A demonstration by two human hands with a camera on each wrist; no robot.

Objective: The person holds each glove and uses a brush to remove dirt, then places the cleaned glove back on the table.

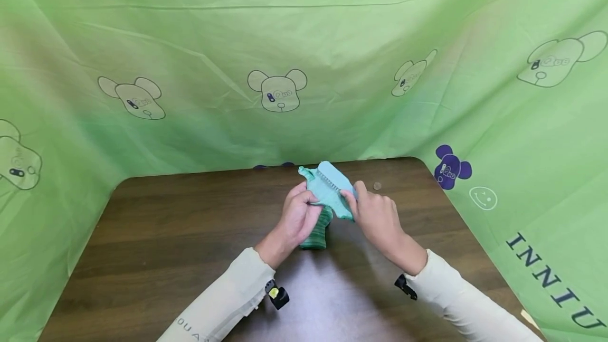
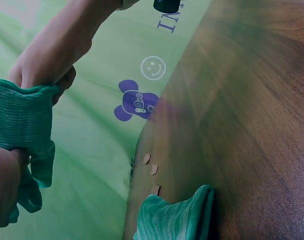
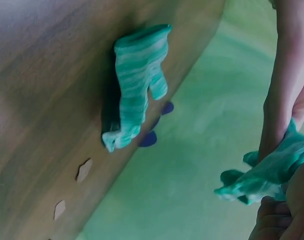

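Note:
A teal knit glove is held up over the table, with my left hand pinching it between thumb and fingers. Across its upper side lies a pale blue brush, bristles towards the knit. My right hand grips the brush's near end, thumb lying by the glove. In the left wrist view the ribbed cuff is beside the right hand, and the glove's fingers hang below. The brush is hidden from both wrist views. A second, striped green glove lies flat on the table, partly behind my left hand in the head view.
The brown wooden table ends at a green printed curtain on the back and sides. A small clear disc is near the back edge. Small tan pieces show by the table edge in the wrist views.

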